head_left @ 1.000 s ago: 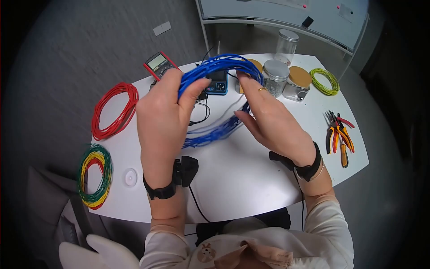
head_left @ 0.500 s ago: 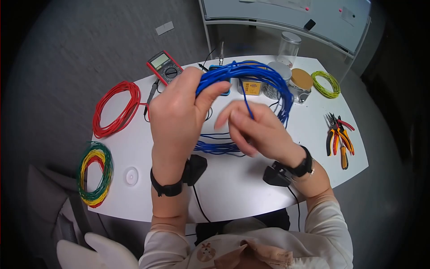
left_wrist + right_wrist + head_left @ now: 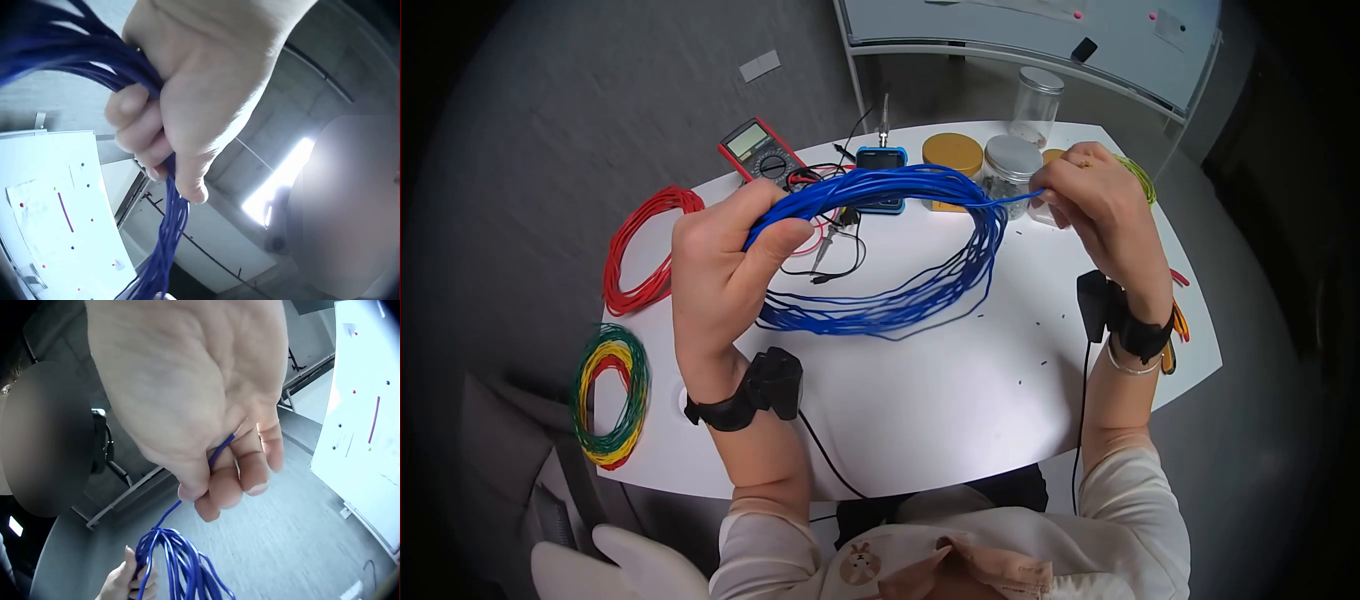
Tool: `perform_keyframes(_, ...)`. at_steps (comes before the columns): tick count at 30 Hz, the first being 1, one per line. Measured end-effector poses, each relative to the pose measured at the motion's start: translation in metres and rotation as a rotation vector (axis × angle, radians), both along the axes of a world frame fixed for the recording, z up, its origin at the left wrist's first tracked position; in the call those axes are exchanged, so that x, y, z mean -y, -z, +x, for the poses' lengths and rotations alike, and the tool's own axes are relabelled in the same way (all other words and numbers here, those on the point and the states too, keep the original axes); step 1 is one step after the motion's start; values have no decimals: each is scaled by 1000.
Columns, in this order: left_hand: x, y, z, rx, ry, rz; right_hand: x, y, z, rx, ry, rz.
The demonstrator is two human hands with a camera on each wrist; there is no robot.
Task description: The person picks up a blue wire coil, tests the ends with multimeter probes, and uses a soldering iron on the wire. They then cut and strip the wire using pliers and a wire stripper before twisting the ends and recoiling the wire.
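Observation:
A coil of blue wire [image 3: 880, 186] hangs above the white table, its left side gripped by the left hand [image 3: 725, 260]. In the left wrist view the fingers of the left hand [image 3: 200, 81] wrap round the blue bundle [image 3: 164, 240]. Off to the right of the coil, the right hand [image 3: 1105, 215] pinches one strand that stretches from the coil. The right wrist view shows this strand [image 3: 167, 514] between the thumb and fingers of the right hand [image 3: 194, 394], its bared tip lying against the palm.
On the table [image 3: 960, 420] are a red coil [image 3: 628, 250], a green-yellow-red coil [image 3: 640, 400], a multimeter [image 3: 760, 150], a blue-edged device [image 3: 882, 160] with leads, lidded jars [image 3: 1012, 165], a yellow-green coil [image 3: 1140, 180] and pliers [image 3: 1181, 320], partly behind the right arm. Small dark bits lie scattered.
The right hand has moved away to the right, drawing a strand out from the coil. The left hand, still gripping the coil, has shifted left from half a second ago.

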State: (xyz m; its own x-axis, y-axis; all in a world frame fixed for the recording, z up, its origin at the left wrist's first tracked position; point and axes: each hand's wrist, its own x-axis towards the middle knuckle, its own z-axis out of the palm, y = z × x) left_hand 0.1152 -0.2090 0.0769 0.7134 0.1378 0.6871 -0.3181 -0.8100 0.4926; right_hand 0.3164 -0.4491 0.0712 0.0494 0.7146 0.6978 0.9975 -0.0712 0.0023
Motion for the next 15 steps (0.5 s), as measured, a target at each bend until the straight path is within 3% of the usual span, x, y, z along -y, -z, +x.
perform_keyframes(3, -3, 3, 1, -63, 34, -144, -4, 3, 3, 54, 60, 35)
perform_keyframes(6, 4, 3, 9, -23, -71, -371, -21, 3, -11, 190, 181, 155)
perform_keyframes(10, 3, 6, 18, 2, -236, -332, -27, -1, -36, 154, 293, 329)
perform_keyframes(12, 9, 5, 20, 13, -241, -344, -31, 2, -51, 124, 126, 389)
perform_keyframes(15, 16, 1, 19, -2, -134, -461, -41, 7, -67, 113, 247, 292)
